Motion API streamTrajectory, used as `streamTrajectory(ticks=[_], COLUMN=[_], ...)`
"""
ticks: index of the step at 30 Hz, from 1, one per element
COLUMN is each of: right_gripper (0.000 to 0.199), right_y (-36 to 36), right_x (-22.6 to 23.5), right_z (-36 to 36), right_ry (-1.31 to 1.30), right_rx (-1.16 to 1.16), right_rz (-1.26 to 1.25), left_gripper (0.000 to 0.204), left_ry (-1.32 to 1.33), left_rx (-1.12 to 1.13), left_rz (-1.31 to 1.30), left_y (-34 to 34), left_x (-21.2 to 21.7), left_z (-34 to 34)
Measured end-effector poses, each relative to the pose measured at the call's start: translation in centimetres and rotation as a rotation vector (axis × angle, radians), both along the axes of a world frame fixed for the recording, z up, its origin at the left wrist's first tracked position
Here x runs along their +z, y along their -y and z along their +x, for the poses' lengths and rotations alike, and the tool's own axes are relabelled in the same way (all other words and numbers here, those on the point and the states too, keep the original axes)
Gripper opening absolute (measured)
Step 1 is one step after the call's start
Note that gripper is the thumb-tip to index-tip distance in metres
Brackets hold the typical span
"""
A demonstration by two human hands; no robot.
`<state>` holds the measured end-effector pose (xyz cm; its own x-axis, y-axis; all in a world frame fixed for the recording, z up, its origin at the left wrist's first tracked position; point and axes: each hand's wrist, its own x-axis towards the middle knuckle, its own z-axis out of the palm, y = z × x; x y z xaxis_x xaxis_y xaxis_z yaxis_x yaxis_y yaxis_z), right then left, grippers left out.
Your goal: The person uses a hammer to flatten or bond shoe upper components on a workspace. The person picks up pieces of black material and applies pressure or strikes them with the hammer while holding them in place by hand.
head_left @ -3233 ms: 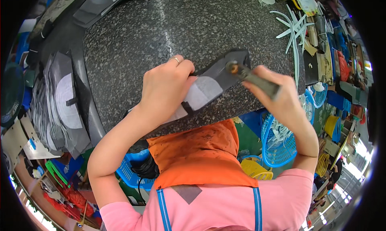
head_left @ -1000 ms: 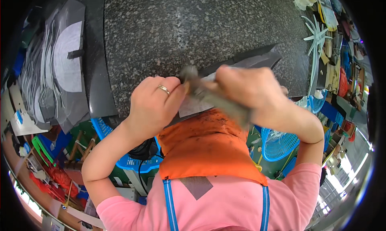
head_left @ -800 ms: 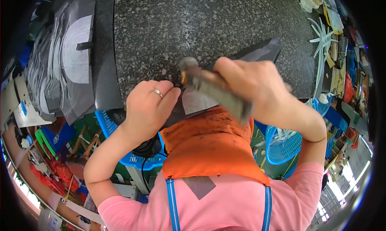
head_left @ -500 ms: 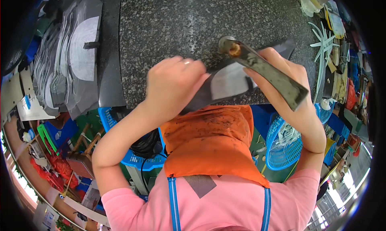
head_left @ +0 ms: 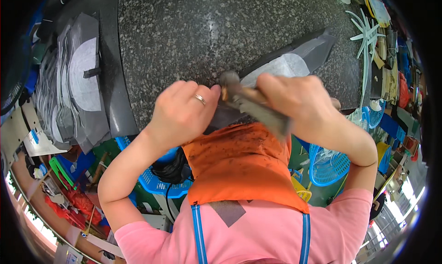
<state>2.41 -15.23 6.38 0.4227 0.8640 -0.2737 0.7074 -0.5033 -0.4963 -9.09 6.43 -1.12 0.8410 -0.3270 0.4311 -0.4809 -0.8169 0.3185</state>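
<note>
My right hand (head_left: 297, 98) is closed round the handle of a hammer, and the motion blurs its metal head (head_left: 262, 108). The hammer's round face is low, close beside my left thumb. A dark grey, leather-like piece (head_left: 321, 50) lies slantwise on the speckled stone slab (head_left: 179, 38), with a white rounded patch (head_left: 287, 65) on it. My left hand (head_left: 183, 108), with a ring on one finger, is curled at the near left end of this piece and pinches its edge. The two hands hide the middle of the piece.
On the left, a stack of similar grey pieces (head_left: 85, 80) overlaps, the top one with a white patch. Pale green strips (head_left: 366, 43) lie at the slab's right edge. Blue plastic baskets (head_left: 329, 165) stand below the slab's near edge, beside my orange apron (head_left: 239, 167).
My right hand has brought the hammer down and left, next to my left thumb. The white patch is less covered by my right hand. The view has shifted slightly.
</note>
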Motion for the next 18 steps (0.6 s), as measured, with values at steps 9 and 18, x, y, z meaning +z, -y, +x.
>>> streamTrajectory(ticks=[9, 18], right_gripper=[0.025, 0.027], right_y=[-1.1, -1.8], right_x=[-1.8, -1.7], right_z=[-0.6, -0.7], right_ry=[0.138, 0.100], right_rx=[0.053, 0.028], right_rz=[0.074, 0.160], left_gripper=[0.022, 0.022], left_ry=[-0.122, 0.012], left_rx=[0.226, 0.217], left_rz=[-0.140, -0.040], left_y=[-1.3, -0.3], left_x=[0.3, -0.9], left_z=[-2.0, -3.3])
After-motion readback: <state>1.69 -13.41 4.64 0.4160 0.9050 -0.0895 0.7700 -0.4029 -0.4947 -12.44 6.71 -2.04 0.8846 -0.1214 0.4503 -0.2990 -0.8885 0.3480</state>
